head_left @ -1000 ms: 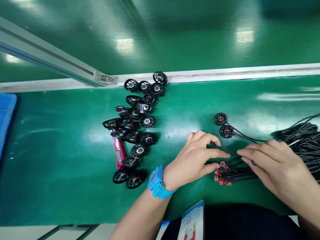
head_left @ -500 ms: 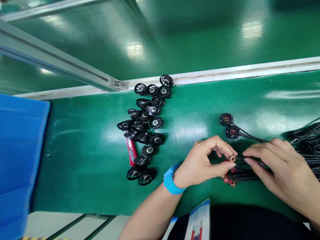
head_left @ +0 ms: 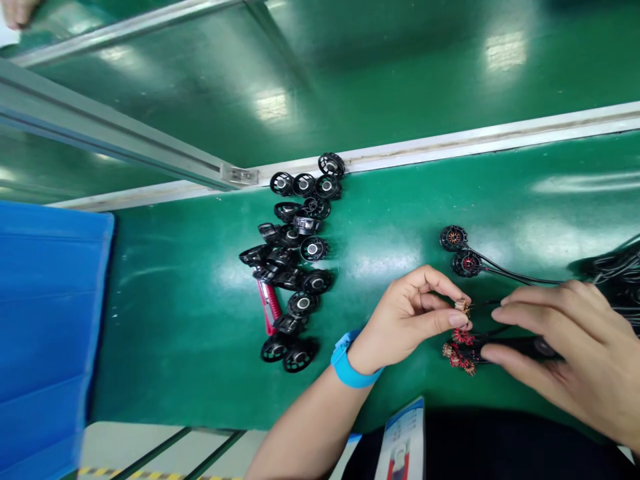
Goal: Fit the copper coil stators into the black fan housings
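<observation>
My left hand point(head_left: 400, 320), with a blue band point(head_left: 345, 367) at the wrist, pinches a small copper-wound motor stator point(head_left: 463, 307) between thumb and fingertips. A dark wire runs from the stator to the right. My right hand point(head_left: 580, 340) is beside that wire, thumb and fingers spread apart, with nothing visibly gripped. Just below the held stator lie several red and copper stators point(head_left: 457, 357) with black wires. Beyond my hands sit two round black motors point(head_left: 453, 238) with wires attached.
Several black motor housings point(head_left: 313, 249) stand in a loose column on the green table point(head_left: 175, 300). A red utility knife point(head_left: 270, 307) lies among them. Blue bin at left point(head_left: 45, 333); bundled black cables point(head_left: 620, 267) at right. A metal frame point(head_left: 125, 127) borders the far side; another person's hand point(head_left: 17, 10) shows top left.
My right hand's pinch on the wire has opened, the thumb moving down and away. My left hand has turned the stator slightly. Another person's hand has come further into view.
</observation>
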The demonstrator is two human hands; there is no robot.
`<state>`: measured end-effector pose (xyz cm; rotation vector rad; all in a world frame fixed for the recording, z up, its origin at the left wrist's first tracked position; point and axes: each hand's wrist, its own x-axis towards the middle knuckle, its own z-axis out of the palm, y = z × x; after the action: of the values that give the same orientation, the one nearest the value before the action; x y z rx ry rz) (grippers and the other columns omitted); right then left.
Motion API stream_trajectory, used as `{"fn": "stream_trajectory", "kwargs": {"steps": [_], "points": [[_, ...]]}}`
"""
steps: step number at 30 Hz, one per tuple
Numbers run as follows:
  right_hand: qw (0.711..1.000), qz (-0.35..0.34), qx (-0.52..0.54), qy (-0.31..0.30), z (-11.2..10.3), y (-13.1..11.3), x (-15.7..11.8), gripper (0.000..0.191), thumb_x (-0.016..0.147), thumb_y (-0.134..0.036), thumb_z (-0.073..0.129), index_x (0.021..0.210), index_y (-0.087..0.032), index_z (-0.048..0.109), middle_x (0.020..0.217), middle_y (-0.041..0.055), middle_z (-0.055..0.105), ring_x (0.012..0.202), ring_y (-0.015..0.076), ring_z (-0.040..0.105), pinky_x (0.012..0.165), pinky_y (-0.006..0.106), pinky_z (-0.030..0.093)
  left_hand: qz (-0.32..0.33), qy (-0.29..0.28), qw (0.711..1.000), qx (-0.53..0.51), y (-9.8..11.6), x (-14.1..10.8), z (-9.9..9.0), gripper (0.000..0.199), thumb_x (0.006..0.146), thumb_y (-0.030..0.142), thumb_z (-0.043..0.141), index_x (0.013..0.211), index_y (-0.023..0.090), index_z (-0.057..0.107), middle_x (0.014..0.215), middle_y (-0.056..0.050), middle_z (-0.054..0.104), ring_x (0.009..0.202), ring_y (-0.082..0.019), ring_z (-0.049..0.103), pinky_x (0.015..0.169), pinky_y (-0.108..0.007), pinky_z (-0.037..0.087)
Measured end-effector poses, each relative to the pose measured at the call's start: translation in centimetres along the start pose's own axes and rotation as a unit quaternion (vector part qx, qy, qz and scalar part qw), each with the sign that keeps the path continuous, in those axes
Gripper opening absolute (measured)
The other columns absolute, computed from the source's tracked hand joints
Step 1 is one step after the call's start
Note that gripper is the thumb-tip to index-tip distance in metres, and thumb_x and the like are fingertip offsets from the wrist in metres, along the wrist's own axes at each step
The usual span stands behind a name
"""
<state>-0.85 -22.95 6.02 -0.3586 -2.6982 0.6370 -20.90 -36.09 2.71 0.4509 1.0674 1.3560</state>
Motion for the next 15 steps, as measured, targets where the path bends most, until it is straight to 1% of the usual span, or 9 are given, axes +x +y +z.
{"fn": "stream_trajectory", "kwargs": {"steps": [2,4,6,9,13,15], "points": [[1.0,-0.018,-0.003,-0.018,0.09,-0.22,-0.17,0.024,0.097,-0.03,0.075,0.118,-0.021,0.068,0.107,0.0041,0.073,0.085,0.0193,0.061,0.079,0.039,0.043,-0.002,0.002,1.0,-0.009,-0.06,0.04,-0.02,0.027,0.083,0.024,0.09,0.095,0.016,0.067,0.094,-0.003,0.078,0.075,-0.011,0.078,0.069,-0.017,0.062],[0.999,-0.023,-0.003,-0.032,0.14,-0.35,-0.24,0.019,0.099,-0.021,0.071,0.117,-0.021,0.07,0.105,0.0023,0.074,0.084,0.0176,0.061,0.078,0.038,0.043,-0.004,0.004,1.0,-0.008,-0.09,0.04,-0.01,0.026,0.083,0.021,0.089,0.096,0.016,0.067,0.094,-0.002,0.078,0.076,-0.01,0.078,0.07,-0.016,0.062],[0.999,-0.02,0.01,-0.029,0.07,-0.36,-0.2,0.017,0.099,-0.016,0.069,0.115,-0.021,0.071,0.103,0.0013,0.074,0.086,0.0165,0.063,0.08,0.038,0.043,0.0,0.008,1.0,0.001,-0.09,0.04,0.0,0.026,0.083,0.022,0.089,0.096,0.016,0.067,0.094,-0.002,0.078,0.075,-0.01,0.078,0.07,-0.017,0.062],[1.0,-0.011,0.021,-0.016,-0.22,-0.22,-0.1,0.013,0.098,-0.016,0.07,0.11,-0.021,0.073,0.101,0.0005,0.075,0.084,0.0159,0.063,0.08,0.038,0.044,0.011,0.013,1.0,0.015,-0.1,0.03,-0.03,0.026,0.083,0.022,0.089,0.097,0.016,0.067,0.095,-0.003,0.078,0.074,-0.01,0.077,0.071,-0.017,0.063],[1.0,0.004,0.008,-0.014,-0.4,0.0,0.02,0.011,0.098,-0.017,0.07,0.108,-0.021,0.073,0.101,0.0014,0.075,0.082,0.0164,0.063,0.081,0.038,0.044,0.019,0.013,1.0,0.02,-0.12,-0.03,-0.12,0.027,0.084,0.023,0.089,0.097,0.017,0.067,0.097,-0.004,0.08,0.077,-0.01,0.077,0.073,-0.019,0.063],[1.0,0.011,-0.001,-0.008,-0.37,0.05,0.17,0.007,0.098,-0.018,0.07,0.105,-0.02,0.072,0.098,0.0018,0.074,0.08,0.0168,0.062,0.079,0.038,0.044,0.016,0.007,1.0,0.015,-0.06,-0.09,-0.13,0.027,0.083,0.023,0.089,0.097,0.017,0.067,0.097,-0.004,0.08,0.079,-0.012,0.078,0.074,-0.021,0.064]]}}
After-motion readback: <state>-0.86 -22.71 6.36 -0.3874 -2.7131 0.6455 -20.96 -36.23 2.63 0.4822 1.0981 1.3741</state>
